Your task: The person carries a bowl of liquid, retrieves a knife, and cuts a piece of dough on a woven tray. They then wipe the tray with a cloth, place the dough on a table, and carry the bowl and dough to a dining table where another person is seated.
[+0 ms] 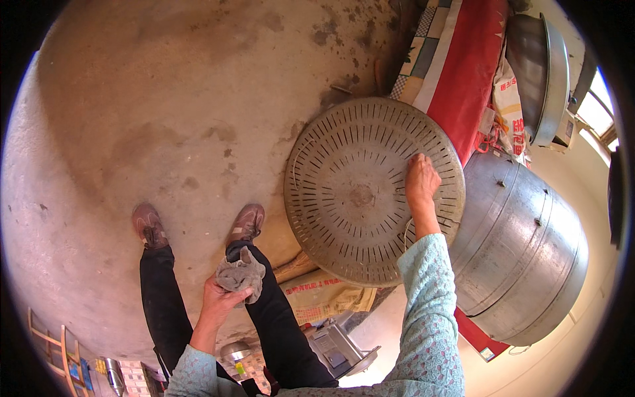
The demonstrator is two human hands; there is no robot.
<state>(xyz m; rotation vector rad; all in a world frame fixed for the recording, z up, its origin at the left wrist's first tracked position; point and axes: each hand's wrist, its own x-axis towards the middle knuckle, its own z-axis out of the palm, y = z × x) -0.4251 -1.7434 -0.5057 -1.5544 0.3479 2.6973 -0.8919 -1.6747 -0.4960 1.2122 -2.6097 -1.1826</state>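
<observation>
My left hand [222,298] grips a crumpled grey cloth [241,275], held over my thigh. Beside my legs is a large round metal steamer plate [342,233], pierced with rings of narrow slots and marked by a brownish stain at its centre. My right hand [422,179] is against the right half of this plate, its fingers curled down to the slots; whatever may lie under the fingertips is hidden. A thin wire loop [408,232] shows by my right wrist, and another wire handle [299,161] sits near the plate's left edge.
A big metal barrel [526,248] and a red-covered surface [464,74] stand on the right, with a large metal basin [548,84] farther up. Printed sacks [332,297] lie below the plate. A wooden ladder-like frame [62,355] is at lower left on the stained concrete floor [149,99].
</observation>
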